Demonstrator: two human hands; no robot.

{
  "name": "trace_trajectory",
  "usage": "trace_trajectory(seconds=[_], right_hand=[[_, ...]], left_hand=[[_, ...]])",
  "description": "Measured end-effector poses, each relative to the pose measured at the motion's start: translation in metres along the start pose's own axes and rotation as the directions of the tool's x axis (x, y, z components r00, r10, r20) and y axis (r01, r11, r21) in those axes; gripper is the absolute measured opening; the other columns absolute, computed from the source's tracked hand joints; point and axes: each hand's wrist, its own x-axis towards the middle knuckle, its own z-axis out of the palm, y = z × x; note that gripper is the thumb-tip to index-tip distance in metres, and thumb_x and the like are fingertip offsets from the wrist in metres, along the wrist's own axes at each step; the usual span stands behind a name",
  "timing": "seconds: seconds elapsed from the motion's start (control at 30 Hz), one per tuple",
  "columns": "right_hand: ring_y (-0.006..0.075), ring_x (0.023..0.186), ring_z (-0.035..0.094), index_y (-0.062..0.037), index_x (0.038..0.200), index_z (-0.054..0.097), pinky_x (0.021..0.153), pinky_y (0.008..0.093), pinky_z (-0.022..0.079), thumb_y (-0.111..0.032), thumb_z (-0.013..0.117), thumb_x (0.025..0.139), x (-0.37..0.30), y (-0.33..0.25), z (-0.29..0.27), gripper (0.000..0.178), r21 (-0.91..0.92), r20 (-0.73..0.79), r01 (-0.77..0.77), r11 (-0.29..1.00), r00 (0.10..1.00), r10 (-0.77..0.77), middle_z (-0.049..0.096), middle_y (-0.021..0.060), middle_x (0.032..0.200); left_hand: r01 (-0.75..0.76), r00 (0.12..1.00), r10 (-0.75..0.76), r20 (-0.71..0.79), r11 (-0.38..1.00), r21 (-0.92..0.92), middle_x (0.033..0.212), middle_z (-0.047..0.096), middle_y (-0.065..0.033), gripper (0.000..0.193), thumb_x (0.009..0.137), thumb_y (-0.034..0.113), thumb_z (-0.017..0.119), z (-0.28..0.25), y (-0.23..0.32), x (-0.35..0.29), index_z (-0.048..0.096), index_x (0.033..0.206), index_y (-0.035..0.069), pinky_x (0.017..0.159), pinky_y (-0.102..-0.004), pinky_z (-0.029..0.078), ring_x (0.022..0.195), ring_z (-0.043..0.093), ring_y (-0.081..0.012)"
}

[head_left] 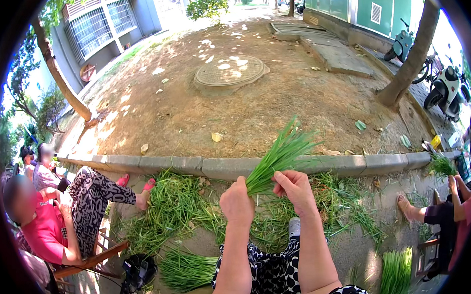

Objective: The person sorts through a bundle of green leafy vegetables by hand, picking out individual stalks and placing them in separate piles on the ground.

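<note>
A bunch of long green chives (282,154) fans out away from me, leaning to the right above the curb. My left hand (236,203) is closed around its lower end. At the bunch's right side, my right hand (296,189) pinches a few blades between thumb and fingertips. Below and around my hands, a loose heap of discarded green stalks and leaves (178,206) covers the pavement. A tidy pile of chives (187,270) lies to the left of my lap, and another bundle (396,273) lies to the right.
A stone curb (231,168) crosses in front, with bare soil and a round manhole cover (230,72) beyond. On the left a person in pink (49,226) sits beside a black bag (137,272). At right another seated person (463,206) holds greens. Parked scooters (446,90) stand behind a tree.
</note>
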Motion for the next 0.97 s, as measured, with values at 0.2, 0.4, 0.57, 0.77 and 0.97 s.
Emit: trace_trajectory(seconds=[0.2, 0.4, 0.57, 0.77, 0.97], right_hand=[[0.0068, 0.049, 0.051, 0.0027, 0.081, 0.065, 0.047, 0.0214, 0.039, -0.011, 0.063, 0.084, -0.003, -0.005, 0.0, 0.014, -0.028, -0.073, -0.007, 1.0, 0.997, 0.005, 0.06, 0.0029, 0.058], [0.0023, 0.053, 0.051, 0.0005, 0.082, 0.063, 0.048, 0.0181, 0.039, -0.003, 0.062, 0.081, -0.001, 0.008, 0.003, 0.003, -0.417, -0.065, 0.124, 0.901, 0.984, -0.165, 0.059, -0.0012, 0.06], [0.0045, 0.055, 0.052, 0.0004, 0.078, 0.062, 0.05, 0.0202, 0.04, -0.003, 0.06, 0.08, 0.006, 0.017, 0.007, 0.005, -0.267, -0.235, 0.289, 0.92, 0.906, -0.353, 0.06, 0.001, 0.063], [0.0048, 0.064, 0.051, -0.001, 0.081, 0.06, 0.059, 0.0175, 0.04, 0.0, 0.057, 0.084, 0.007, 0.001, -0.01, 0.004, 0.152, -0.492, 0.439, 0.886, 0.811, -0.318, 0.06, 0.0004, 0.073], [0.0069, 0.074, 0.055, -0.0007, 0.104, 0.063, 0.066, 0.0194, 0.044, -0.007, 0.063, 0.086, 0.006, -0.007, -0.045, 0.018, -0.134, -0.718, 0.534, 0.835, 0.528, -0.453, 0.063, 0.0007, 0.083]], left_hand=[[0.005, 1.0, -0.005, -0.003, 1.0, -0.007, 0.075, 0.06, -0.013, 0.021, 0.066, -0.002, 0.061, -0.004, 0.002, 0.0, 0.048, 0.081, 0.006, 0.062, -0.043, 0.047, 0.073, 0.061, -0.034], [0.047, 0.999, -0.048, 0.015, 0.999, 0.02, 0.073, 0.06, -0.0136, 0.019, 0.069, 0.0, 0.061, -0.004, -0.001, -0.001, 0.049, 0.082, 0.006, 0.063, -0.0428, 0.047, 0.072, 0.062, -0.0344], [0.137, 0.982, -0.129, 0.139, 0.989, -0.05, 0.075, 0.064, -0.0157, 0.014, 0.073, 0.009, 0.063, -0.006, 0.008, 0.0, 0.055, 0.085, 0.008, 0.065, -0.0459, 0.048, 0.075, 0.062, -0.0368], [0.167, 0.978, -0.121, 0.168, 0.941, -0.294, 0.084, 0.066, -0.0173, 0.028, 0.07, 0.011, 0.067, 0.003, -0.002, 0.0, 0.062, 0.097, 0.006, 0.073, -0.0424, 0.048, 0.083, 0.062, -0.0356], [0.247, 0.953, -0.12, 0.277, 0.838, -0.487, 0.091, 0.067, -0.0186, 0.032, 0.069, 0.009, 0.068, -0.005, -0.012, 0.007, 0.063, 0.099, 0.001, 0.077, -0.0391, 0.048, 0.086, 0.065, -0.0283]])
